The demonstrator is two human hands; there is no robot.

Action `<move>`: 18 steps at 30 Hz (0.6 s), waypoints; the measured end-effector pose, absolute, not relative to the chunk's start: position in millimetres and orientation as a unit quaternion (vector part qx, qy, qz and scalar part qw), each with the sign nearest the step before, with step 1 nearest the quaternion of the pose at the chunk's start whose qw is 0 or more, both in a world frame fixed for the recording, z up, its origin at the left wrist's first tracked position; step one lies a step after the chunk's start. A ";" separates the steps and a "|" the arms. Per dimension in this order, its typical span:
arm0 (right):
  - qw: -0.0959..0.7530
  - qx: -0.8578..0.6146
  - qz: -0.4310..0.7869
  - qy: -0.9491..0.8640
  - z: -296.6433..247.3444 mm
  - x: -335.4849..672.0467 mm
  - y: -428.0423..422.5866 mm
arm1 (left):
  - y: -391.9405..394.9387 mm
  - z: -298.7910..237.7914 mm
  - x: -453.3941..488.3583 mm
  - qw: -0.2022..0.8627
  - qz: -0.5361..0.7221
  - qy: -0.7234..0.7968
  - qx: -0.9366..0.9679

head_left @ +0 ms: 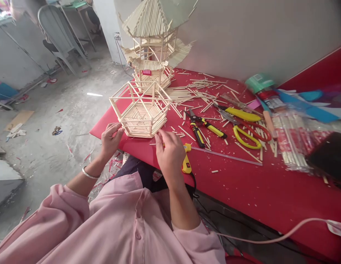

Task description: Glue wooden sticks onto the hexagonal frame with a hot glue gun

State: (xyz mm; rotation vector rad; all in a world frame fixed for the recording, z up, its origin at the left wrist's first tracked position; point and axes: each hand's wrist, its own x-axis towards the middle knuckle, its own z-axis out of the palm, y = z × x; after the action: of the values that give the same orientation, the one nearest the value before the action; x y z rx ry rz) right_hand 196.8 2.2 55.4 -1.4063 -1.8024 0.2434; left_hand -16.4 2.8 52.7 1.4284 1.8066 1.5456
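A hexagonal frame of thin wooden sticks (pixel 141 110) sits at the near left corner of the red table (pixel 242 183). My left hand (pixel 111 137) grips the frame's near left side with curled fingers. My right hand (pixel 170 152) is closed around a yellow glue gun (pixel 186 164), its nozzle end at the frame's near right edge. Behind the frame stands a tall stick pagoda (pixel 155 40) with tiered roofs.
Loose sticks (pixel 192 91) litter the table. Yellow-handled cutters (pixel 205 126), yellow and red scissors (pixel 247 132), a clear ruler (pixel 228 156), packets of sticks (pixel 294 143) and a dark object (pixel 328 156) lie to the right. A cable (pixel 269 238) runs along the front edge. A grey chair (pixel 58 33) stands beyond.
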 end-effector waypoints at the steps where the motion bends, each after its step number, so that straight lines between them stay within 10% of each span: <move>1: 0.392 -0.558 0.101 -0.724 56.6 197.4 11.6 | 5.1 52.5 -14.1 0.191 0.548 0.634 0.511; 18: 0.419 -0.462 0.175 -0.762 109.6 186.3 73.7 | 25.8 101.2 -19.3 0.235 0.586 0.601 0.490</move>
State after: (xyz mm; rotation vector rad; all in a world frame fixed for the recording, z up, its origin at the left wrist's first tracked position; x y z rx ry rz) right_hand 186.3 73.7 109.6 -1.1590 -1.9106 0.4397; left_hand -19.3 25.8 101.2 1.3438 1.6499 1.6069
